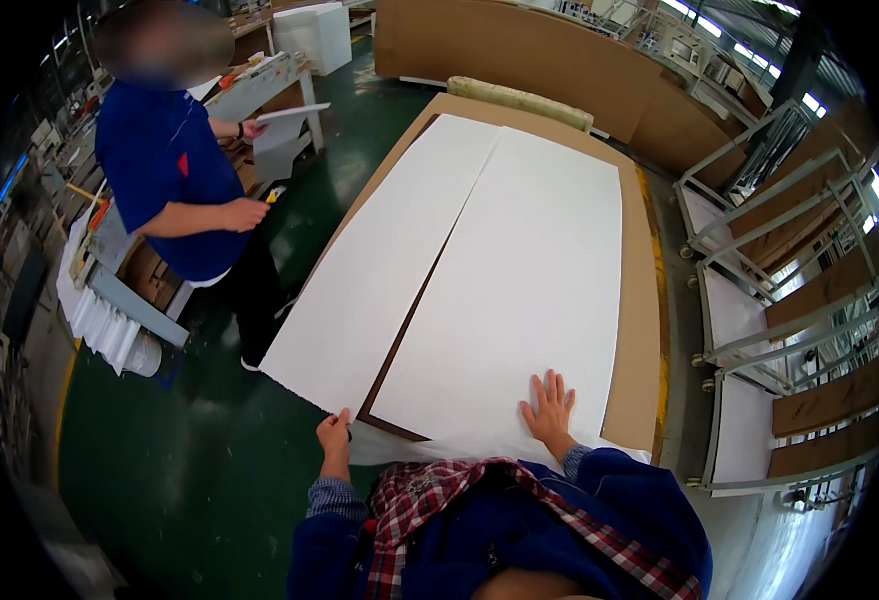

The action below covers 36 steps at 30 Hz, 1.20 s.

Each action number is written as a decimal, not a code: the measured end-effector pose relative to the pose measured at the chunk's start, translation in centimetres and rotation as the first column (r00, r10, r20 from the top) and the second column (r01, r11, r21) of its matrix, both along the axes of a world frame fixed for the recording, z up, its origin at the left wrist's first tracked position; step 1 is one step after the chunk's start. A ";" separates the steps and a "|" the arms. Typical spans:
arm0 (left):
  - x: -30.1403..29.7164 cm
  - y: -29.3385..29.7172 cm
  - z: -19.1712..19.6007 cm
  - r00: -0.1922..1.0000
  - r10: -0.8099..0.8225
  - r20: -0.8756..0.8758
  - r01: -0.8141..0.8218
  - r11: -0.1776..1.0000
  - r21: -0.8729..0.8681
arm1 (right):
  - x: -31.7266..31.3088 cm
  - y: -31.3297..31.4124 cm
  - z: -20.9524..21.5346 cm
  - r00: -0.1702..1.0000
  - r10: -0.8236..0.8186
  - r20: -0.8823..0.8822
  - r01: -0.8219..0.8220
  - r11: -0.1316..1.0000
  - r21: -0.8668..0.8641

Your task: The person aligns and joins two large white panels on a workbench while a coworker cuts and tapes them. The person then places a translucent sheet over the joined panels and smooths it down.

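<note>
In front of me two long white sheets lie side by side over a dark brown panel, which shows in a narrow wedge between them. My left hand (334,433) pinches the near corner of the left white sheet (389,240), which overhangs the panel's left side. On the right white sheet (529,280), close to its near right corner, my right hand (551,408) lies flat with fingers spread. The dark brown panel (394,343) also shows along the near edge. Beneath everything is a larger brown cardboard sheet (639,330).
At the left a co-worker (174,180) in a blue shirt stands holding a white sheet (284,120). Wheeled metal racks (739,340) line the right side. Behind the stack, a rolled pale bundle (519,103) lies before a long cardboard-covered stack (519,55). A white bucket (142,354) stands lower left.
</note>
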<state>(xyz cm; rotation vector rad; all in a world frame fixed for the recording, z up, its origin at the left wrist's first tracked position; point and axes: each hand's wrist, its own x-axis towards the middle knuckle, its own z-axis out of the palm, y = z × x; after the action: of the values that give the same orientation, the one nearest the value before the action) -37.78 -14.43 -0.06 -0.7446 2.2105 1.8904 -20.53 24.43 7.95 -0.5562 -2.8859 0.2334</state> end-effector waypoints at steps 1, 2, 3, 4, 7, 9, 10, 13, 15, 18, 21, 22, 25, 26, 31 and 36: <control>0.0 0.0 -0.1 1.000 0.012 -0.014 -0.012 1.000 0.003 | -0.1 -0.1 -0.1 1.000 0.001 0.004 -0.001 1.000 0.007; 0.0 0.2 -0.1 1.000 -0.001 -0.016 0.000 1.000 -0.026 | -0.1 -0.1 -0.1 1.000 -0.001 0.013 0.001 1.000 0.011; -0.1 0.5 -0.1 1.000 -0.012 -0.018 0.011 0.998 -0.054 | -0.2 0.0 -0.1 1.000 -0.003 0.023 0.002 1.000 0.015; -0.1 0.7 -0.3 1.000 -0.024 -0.017 0.022 0.996 -0.084 | -0.2 0.0 -0.1 0.999 -0.003 0.034 0.003 1.000 0.019; 0.0 1.5 1.5 0.987 -0.158 0.015 0.157 0.963 -0.217 | -0.2 -0.1 0.0 0.997 -0.023 0.073 0.021 0.999 0.033; 0.2 1.7 2.4 0.974 -0.215 0.071 0.226 0.929 -0.293 | -0.1 -0.1 0.0 0.995 -0.022 0.095 0.020 1.000 0.023; 0.2 1.5 2.2 0.971 -0.221 0.089 0.238 0.918 -0.316 | -0.2 -0.2 0.0 0.995 -0.019 0.101 0.018 1.000 0.016; -0.2 1.1 2.5 0.951 -0.306 0.051 0.300 0.865 -0.401 | -0.4 -0.4 0.2 0.993 -0.009 0.117 0.007 1.000 0.022; -0.1 0.1 1.5 0.935 -0.354 0.025 0.329 0.836 -0.438 | -0.4 -0.6 0.1 0.994 0.000 0.112 -0.003 1.000 0.030; -0.5 -0.1 1.3 0.917 -0.389 0.090 0.390 0.828 -0.403 | -0.2 -0.4 -0.4 0.994 -0.004 0.106 0.000 0.999 0.036; -0.5 1.0 3.8 0.922 -0.378 0.086 0.383 0.853 -0.354 | 0.1 -0.1 -0.8 0.995 -0.012 0.101 0.011 1.000 0.007; -0.8 1.2 3.6 0.923 -0.375 0.087 0.384 0.881 -0.276 | 0.0 0.0 -0.9 0.996 -0.006 0.090 0.006 1.000 0.001; -1.6 0.2 0.7 0.940 -0.305 0.151 0.296 0.952 0.084 | 0.3 0.1 -0.5 0.996 -0.067 0.051 0.068 0.998 -0.003; -1.8 0.0 0.0 0.938 -0.303 0.170 0.289 0.952 0.106 | 0.5 0.1 -0.2 0.995 -0.095 0.037 0.096 0.995 -0.012; -1.9 0.2 0.0 0.902 -0.368 0.227 0.371 0.928 0.029 | 4.5 -1.6 1.7 0.936 -0.322 0.140 0.335 0.939 -0.082; -1.5 -0.5 0.1 0.809 -0.580 -0.094 0.567 0.812 -0.139 | 5.7 -2.5 1.4 0.928 -0.320 0.190 0.337 0.939 -0.066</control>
<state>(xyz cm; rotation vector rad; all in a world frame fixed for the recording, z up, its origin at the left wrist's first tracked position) -39.28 -14.90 0.08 0.0694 2.2702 1.5517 -14.84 21.92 9.36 -1.1191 -2.8946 0.2863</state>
